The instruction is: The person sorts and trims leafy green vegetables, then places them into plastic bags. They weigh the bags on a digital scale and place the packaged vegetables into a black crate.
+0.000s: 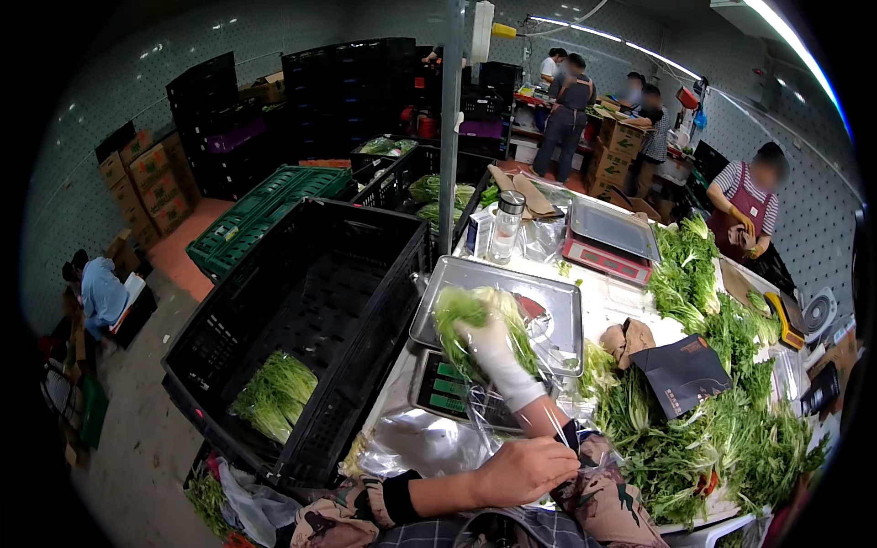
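My right hand (486, 342), in a white glove, is inside a clear plastic bag and grips a bunch of leafy greens (459, 312) over the steel pan of a scale (570, 301). My bare left hand (524, 469) pinches the edge of the clear bag near my right forearm. Below the pan, the scale's display (449, 387) shows green panels. Flat clear plastic bags (418, 442) lie on the table in front of the scale. A bagged bunch of greens (277, 397) rests in the large black crate on the left.
Loose greens (712, 445) cover the table's right side, with a dark printed card (682, 377) on them. Behind the pan stand a glass bottle (507, 226) and a red scale (606, 253). A metal post (450, 137) rises beside the black crate (370, 315). Several people work farther off.
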A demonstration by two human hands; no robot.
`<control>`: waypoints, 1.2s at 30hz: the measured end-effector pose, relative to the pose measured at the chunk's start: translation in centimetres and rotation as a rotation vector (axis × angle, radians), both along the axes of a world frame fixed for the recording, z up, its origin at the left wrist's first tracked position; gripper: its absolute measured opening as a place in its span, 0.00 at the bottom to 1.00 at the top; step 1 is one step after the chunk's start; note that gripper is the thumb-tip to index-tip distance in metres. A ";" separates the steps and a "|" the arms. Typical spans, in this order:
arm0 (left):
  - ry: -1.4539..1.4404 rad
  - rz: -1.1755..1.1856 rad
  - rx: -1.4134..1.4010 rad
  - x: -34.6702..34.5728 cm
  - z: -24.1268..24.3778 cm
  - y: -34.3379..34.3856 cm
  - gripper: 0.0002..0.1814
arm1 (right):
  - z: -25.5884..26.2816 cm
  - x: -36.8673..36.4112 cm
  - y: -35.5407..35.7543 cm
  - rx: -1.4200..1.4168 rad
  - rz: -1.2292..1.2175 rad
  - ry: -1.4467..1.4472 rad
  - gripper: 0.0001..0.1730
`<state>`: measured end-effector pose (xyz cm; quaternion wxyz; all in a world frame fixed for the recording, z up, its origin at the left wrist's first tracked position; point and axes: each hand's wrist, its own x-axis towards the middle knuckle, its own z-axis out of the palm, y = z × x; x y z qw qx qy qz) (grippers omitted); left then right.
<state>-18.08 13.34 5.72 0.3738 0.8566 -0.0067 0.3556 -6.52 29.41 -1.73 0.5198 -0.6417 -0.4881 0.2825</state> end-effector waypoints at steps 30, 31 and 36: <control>-0.511 0.323 -1.268 -1.8 -7.3 16.3 0.36 | 4.5 2.4 -0.4 0.191 0.364 -0.749 0.24; -0.513 0.319 -1.248 -1.9 -7.4 16.3 0.35 | 5.2 2.7 -0.4 0.071 0.436 -0.800 0.24; -0.506 0.282 -1.204 -2.3 -7.1 16.4 0.35 | 5.1 3.4 1.0 -0.151 0.551 -0.763 0.24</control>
